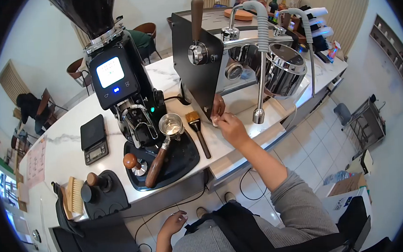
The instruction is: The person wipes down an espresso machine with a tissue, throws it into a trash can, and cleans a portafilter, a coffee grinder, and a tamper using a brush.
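At the lower front edge of the espresso machine (192,57), my right hand (231,126) is closed in a pinch. Something small and pale shows at its fingertips, too small to name. The shiny panel in front mirrors the fingers. My left hand (174,222) hangs low by my waist, empty, its fingers loosely bent and apart. A brush (197,131) with a dark handle lies just left of my right hand. Beside it a portafilter (160,161) with a wooden handle rests on the black tray (185,161), its basket below the grinder (120,80).
A wooden-knobbed tamper (132,162) stands on the tray. Further left are a black scale (94,139), a bristle brush (75,195) and a black mat (116,203) holding another tool. A steam wand (260,85) hangs right of my hand. Cables (169,205) run over the floor.
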`<action>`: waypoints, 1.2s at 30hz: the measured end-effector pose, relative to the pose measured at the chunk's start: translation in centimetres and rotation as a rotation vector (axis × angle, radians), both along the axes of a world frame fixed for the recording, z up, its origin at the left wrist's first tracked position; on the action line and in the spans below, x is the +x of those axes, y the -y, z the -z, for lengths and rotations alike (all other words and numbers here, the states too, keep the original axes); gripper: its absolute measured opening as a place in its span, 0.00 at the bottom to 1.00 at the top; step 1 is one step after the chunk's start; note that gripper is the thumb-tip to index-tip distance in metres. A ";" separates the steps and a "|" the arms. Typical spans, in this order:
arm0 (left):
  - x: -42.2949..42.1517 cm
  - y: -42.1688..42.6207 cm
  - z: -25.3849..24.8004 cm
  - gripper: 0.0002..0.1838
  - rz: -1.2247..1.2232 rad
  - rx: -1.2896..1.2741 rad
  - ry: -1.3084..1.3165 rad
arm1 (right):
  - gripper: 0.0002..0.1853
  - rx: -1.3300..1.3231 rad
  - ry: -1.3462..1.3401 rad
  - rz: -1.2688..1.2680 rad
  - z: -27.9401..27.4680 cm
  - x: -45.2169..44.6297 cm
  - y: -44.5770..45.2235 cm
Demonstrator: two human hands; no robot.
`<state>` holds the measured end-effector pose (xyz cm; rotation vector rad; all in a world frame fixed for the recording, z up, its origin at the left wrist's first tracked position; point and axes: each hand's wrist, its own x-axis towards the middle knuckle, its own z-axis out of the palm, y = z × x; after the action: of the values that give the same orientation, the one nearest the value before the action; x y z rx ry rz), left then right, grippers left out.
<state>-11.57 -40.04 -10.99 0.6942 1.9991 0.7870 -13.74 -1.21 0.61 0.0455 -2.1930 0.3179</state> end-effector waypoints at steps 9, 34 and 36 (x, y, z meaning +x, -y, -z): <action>-1.1 2.0 2.4 0.17 -0.032 0.087 -0.022 | 0.08 -0.937 -0.256 0.341 1.2 1.8 -11.3; -0.6 -9.6 -0.2 0.18 0.085 0.008 -0.041 | 0.10 -0.417 0.000 -0.110 1.0 0.5 -0.1; -0.5 -10.2 0.3 0.18 0.069 0.005 -0.045 | 0.09 -0.478 0.024 -0.075 -0.6 2.3 -2.2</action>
<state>-12.08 -29.86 -11.31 0.7859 2.0031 0.7419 -11.42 0.97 1.21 -0.1409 -2.0878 0.8783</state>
